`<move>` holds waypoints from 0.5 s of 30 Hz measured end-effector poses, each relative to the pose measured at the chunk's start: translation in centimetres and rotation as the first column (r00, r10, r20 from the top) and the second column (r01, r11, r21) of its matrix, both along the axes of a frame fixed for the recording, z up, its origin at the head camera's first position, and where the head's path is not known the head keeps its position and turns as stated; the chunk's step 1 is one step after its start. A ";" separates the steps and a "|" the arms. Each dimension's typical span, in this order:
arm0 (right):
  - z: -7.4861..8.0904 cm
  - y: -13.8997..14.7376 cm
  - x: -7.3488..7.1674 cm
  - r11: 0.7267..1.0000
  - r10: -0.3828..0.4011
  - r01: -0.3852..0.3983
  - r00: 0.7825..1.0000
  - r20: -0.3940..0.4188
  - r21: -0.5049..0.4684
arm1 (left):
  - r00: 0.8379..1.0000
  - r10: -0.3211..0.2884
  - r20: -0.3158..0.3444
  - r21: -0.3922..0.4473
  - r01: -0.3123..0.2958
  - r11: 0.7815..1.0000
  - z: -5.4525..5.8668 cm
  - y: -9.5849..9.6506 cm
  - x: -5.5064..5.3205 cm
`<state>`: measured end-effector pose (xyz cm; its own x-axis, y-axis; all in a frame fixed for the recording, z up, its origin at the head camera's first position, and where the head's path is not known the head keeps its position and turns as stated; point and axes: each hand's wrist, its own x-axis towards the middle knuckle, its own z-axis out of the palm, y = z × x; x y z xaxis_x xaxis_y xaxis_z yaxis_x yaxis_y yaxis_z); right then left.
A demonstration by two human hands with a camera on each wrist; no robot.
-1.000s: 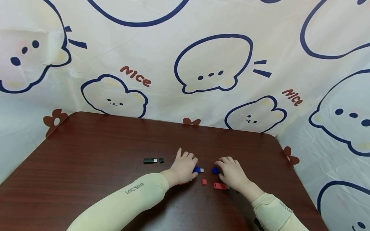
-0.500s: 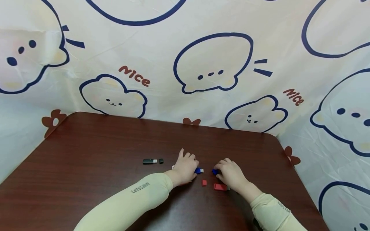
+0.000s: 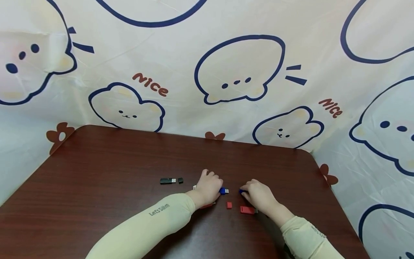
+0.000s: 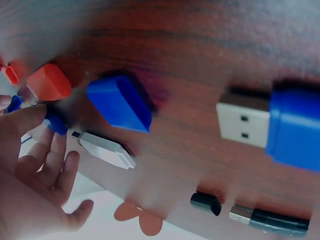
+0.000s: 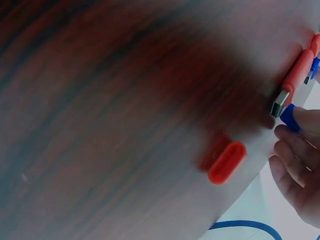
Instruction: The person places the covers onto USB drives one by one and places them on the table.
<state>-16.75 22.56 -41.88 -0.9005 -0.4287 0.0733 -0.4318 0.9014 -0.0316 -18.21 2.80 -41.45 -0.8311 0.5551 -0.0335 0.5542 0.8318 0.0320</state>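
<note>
My left hand (image 3: 208,187) pinches a blue USB flash drive (image 3: 222,191), its metal plug pointing right. In the left wrist view, the thumb and fingers of that hand (image 4: 42,165) hold the drive's blue body (image 4: 56,123). Opposite, across a small gap, my right hand (image 3: 260,196) pinches a small blue cap (image 3: 241,191). In the right wrist view, the blue cap (image 5: 289,117) sits at the thumb and fingertips, close by the plug of a red USB drive (image 5: 299,70). Between the hands, nearer me, lie a red cap (image 3: 229,205) and the red USB drive (image 3: 247,210).
On the brown table (image 3: 129,158), a black USB drive (image 3: 167,181) and its black cap (image 3: 180,180) lie left of my hands. The left wrist view has a large blue USB drive (image 4: 295,130), another blue cap (image 4: 120,102) and a white USB drive (image 4: 105,150). A patterned cloth (image 3: 181,64) stands behind.
My left hand has shifted slightly right, and its raised finger has bent lower. The right fingers have closed further over the blue cap, which now shows less.
</note>
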 end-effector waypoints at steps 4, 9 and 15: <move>-0.1 -0.1 0.0 0.998 -0.015 0.014 1.000 -0.018 -0.056 | 1.000 -0.016 -0.009 -0.018 0.016 1.000 0.0 0.1 0.0; 0.0 -0.3 0.1 0.993 -0.034 0.030 0.999 -0.039 -0.116 | 0.999 -0.034 -0.020 -0.008 0.034 0.999 -0.2 0.1 -0.1; 0.1 -0.2 0.1 0.986 -0.046 0.038 0.998 -0.049 -0.162 | 0.999 -0.045 -0.027 0.045 0.046 0.998 0.3 0.0 -0.6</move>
